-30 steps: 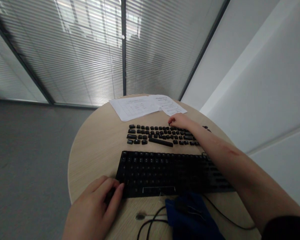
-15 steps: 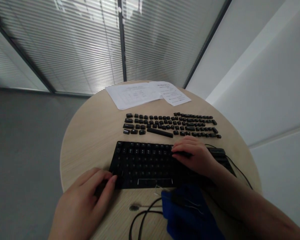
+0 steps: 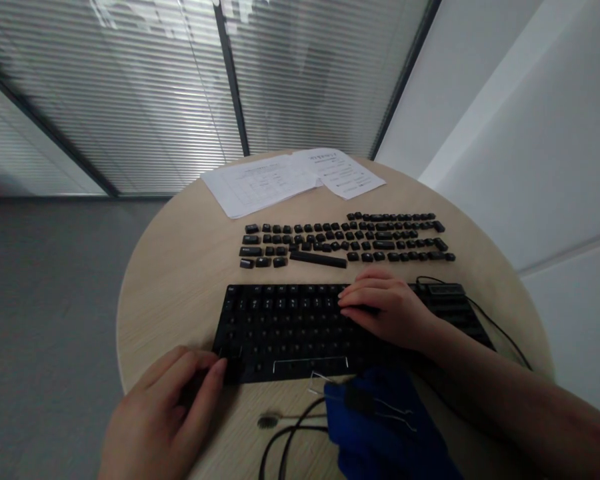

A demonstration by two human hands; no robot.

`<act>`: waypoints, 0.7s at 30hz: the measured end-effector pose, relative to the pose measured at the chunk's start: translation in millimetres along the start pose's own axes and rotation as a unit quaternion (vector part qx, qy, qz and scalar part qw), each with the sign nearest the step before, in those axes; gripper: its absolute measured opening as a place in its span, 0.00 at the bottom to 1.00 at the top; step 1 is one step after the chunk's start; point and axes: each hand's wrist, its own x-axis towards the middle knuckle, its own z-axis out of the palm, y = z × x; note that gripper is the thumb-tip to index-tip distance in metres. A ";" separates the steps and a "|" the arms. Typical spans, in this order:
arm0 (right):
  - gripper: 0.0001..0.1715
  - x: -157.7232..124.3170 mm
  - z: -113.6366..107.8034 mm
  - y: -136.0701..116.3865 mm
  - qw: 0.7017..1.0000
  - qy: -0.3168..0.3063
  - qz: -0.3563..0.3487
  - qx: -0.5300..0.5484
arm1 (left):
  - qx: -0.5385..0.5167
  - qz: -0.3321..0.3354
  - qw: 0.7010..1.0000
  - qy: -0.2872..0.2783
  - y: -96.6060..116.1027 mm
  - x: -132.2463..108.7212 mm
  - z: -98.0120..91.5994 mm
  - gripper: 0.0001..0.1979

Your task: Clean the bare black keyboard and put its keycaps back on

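Observation:
A black keyboard (image 3: 300, 333) lies on the table; its top rows carry keycaps, while the lower rows show bare switches and a wire bar where the space key goes. My left hand (image 3: 175, 400) pinches the keyboard's left front corner between thumb and fingers. On the upper rows, right of the middle, rests my right hand (image 3: 387, 307), fingers together and bent; what lies under the fingertips is hidden. Behind the keyboard, several loose keycaps (image 3: 380, 235) sit in rows, with a long space bar (image 3: 318, 259) among them.
Printed papers (image 3: 265, 185) lie at the round table's (image 3: 170, 267) far side. In front of the keyboard are a blue cloth (image 3: 380, 433), a wire keycap puller (image 3: 360, 400) on it, a small brush (image 3: 269, 421) and a looped black cable (image 3: 275, 443). Another cable stretch (image 3: 500, 337) runs right.
The view has shifted slightly, so the table and keyboard appear a little larger. Both hands keep nearly the same places on the keyboard.

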 end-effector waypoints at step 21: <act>0.10 5.6 -0.7 -1.5 1.000 -0.020 0.000 -0.014 | 0.000 -0.070 0.996 -0.052 -2.3 -2.7 -0.6 0.18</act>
